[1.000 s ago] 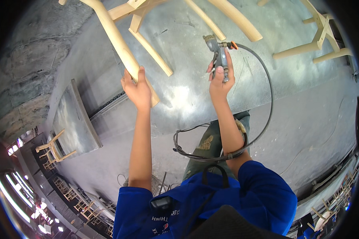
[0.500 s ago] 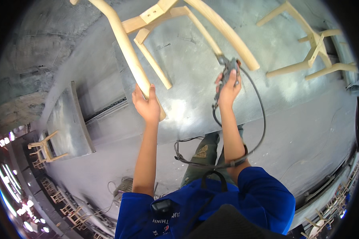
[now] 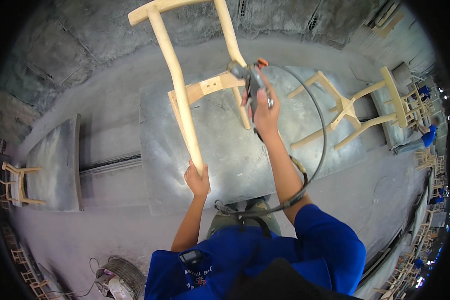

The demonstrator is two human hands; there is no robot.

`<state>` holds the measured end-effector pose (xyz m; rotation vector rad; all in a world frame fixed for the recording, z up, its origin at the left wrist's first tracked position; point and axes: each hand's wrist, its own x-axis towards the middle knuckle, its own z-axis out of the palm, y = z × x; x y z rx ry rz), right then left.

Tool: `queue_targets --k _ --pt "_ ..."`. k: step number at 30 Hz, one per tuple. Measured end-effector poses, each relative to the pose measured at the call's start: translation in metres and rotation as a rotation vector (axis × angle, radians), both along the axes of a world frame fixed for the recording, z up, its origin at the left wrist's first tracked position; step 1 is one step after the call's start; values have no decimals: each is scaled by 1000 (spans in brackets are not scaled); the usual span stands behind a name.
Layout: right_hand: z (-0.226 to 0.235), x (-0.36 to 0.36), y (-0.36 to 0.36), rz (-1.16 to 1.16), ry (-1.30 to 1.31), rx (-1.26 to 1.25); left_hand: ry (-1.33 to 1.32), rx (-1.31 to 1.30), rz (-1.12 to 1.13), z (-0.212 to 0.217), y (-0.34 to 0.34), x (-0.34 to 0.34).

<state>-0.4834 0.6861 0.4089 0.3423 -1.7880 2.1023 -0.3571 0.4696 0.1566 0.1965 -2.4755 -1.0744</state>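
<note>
My left hand [image 3: 198, 182] grips the near end of a leg of a pale wooden chair frame [image 3: 182, 102]. The frame has no seat and leans away from me over a grey metal-topped table [image 3: 220, 160]; its curved top rail is at the upper edge of the view. My right hand [image 3: 266, 119] is wrapped round a dark spray gun [image 3: 255, 82] with an orange part on it. The gun's head is close to the frame's right post, and whether they touch I cannot tell. From the gun a black hose [image 3: 323, 112] loops down past my right forearm.
A second chair frame [image 3: 343, 106] lies at the table's right. Beyond the left gap stands another metal-topped table [image 3: 57, 162] with a chair frame [image 3: 21, 175]. A round container [image 3: 125, 274] is at lower left. A person in blue [image 3: 429, 135] is far right, near many chair frames.
The chair frame has turned and tilted, bringing its top rail into view. My right hand has raised the spray gun and shifted it left, toward the right post. Both grips continue.
</note>
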Motion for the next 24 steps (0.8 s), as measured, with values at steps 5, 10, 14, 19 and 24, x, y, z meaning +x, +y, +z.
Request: queue_targets --k 5,10,14,19,24 --pt "40 -3 0 -321 182 50 -28 -24 12 -7 -5 23" --pt "66 29 -17 -228 132 169 -77 -8 23 -6 -8 37" --pt "111 33 -51 190 117 179 -130 14 45 -5 -6 47" --pt "181 -2 -51 85 121 205 -154 68 76 -10 -2 65" --pt "217 -17 31 -215 75 149 -158 41 116 -24 -1 81"
